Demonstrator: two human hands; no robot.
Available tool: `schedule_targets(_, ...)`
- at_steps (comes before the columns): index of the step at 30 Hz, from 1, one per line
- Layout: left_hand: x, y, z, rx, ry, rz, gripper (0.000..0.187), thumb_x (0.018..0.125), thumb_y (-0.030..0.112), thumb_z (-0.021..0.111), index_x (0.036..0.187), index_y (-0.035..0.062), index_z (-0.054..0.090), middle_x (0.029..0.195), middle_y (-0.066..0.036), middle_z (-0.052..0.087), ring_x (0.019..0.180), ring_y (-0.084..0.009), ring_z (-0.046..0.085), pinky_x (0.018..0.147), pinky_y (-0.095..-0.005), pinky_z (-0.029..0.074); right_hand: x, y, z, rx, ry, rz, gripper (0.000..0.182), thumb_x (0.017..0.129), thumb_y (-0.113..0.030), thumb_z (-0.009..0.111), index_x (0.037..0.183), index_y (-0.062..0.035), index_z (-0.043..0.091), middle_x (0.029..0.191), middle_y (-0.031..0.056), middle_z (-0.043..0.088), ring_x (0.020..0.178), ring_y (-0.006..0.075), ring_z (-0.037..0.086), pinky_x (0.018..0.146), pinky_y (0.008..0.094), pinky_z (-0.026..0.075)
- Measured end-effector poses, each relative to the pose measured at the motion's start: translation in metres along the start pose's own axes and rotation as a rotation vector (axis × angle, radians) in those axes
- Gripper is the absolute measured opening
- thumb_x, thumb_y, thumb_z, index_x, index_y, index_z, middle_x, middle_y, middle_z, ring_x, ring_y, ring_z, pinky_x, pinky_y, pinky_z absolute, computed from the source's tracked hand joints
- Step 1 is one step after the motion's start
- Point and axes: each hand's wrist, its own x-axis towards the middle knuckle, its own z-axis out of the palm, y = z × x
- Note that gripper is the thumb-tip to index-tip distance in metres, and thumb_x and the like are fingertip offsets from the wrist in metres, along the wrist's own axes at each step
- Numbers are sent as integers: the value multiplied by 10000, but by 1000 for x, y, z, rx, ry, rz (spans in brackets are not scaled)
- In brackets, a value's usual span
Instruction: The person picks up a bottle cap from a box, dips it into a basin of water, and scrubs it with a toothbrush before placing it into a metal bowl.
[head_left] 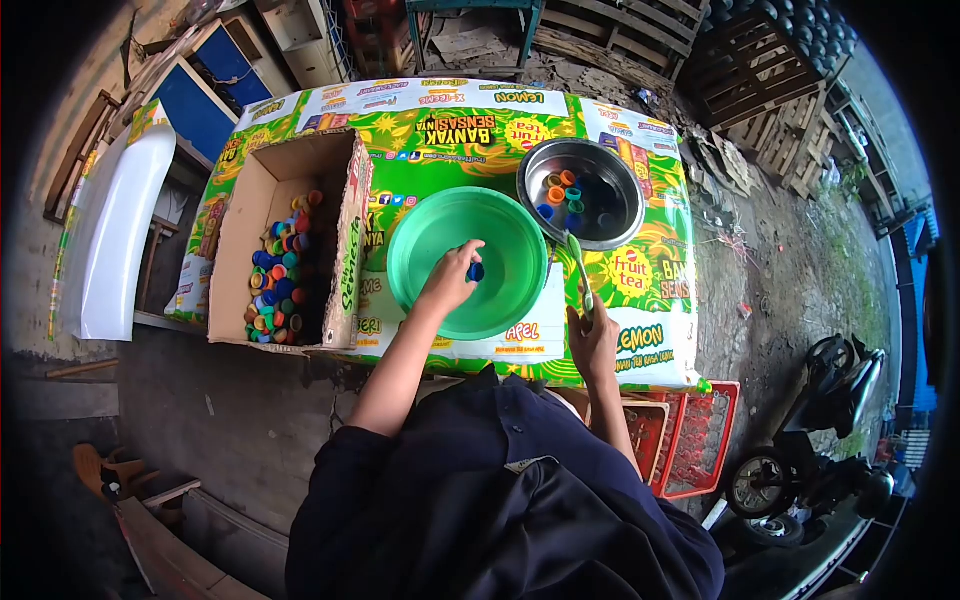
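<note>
Over the green basin (pixel 420 287), my left hand (pixel 455 277) holds a dark blue bottle cap (pixel 475 271) at its fingertips. My right hand (pixel 592 330) grips the handle of a light green brush-like tool (pixel 581 268), whose head rests at the near rim of the metal bowl (pixel 628 226). Orange caps (pixel 557 195), green caps (pixel 575 207) and a blue cap (pixel 545 212) lie in that bowl. To the left, a cardboard box (pixel 232 260) holds many caps in several colours.
A printed green and white sheet covers the table (pixel 440 144). Red crates (pixel 702 440) stand below its near right edge. A motorcycle (pixel 770 485) is at the lower right, wooden pallets (pixel 780 130) at the upper right, and a wooden chair (pixel 105 475) at the lower left.
</note>
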Motion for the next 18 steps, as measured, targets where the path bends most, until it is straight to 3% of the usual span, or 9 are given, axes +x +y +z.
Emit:
schedule_targets(9, 1, 5, -2, 60, -17, -25, 573, 609, -60, 652, 1133, 59, 453, 968, -141, 573, 904, -334, 579, 802, -384, 493, 2, -4, -2, 19, -4, -2, 297, 789, -78, 621, 1054, 17, 525, 495, 117, 476, 403, 241, 476, 421, 340, 354)
schedule_targets(14, -2, 5, -6, -140, 40, 19, 589, 620, -20, 690, 1155, 64, 458, 967, -118, 567, 888, -263, 601, 786, -337, 511, 1, -6, 4, 36, -35, -4, 307, 792, -76, 618, 1071, 13, 524, 482, 100, 450, 393, 225, 450, 421, 333, 347)
schedule_targets(18, -12, 17, -17, -346, 135, 21, 644, 650, -35, 707, 1219, 69, 424, 992, -109, 562, 914, -225, 610, 794, -327, 522, -3, -19, 13, 102, -93, 69, 305, 867, -141, 529, 1140, -8, 492, 522, 148, 490, 454, 289, 504, 467, 380, 374)
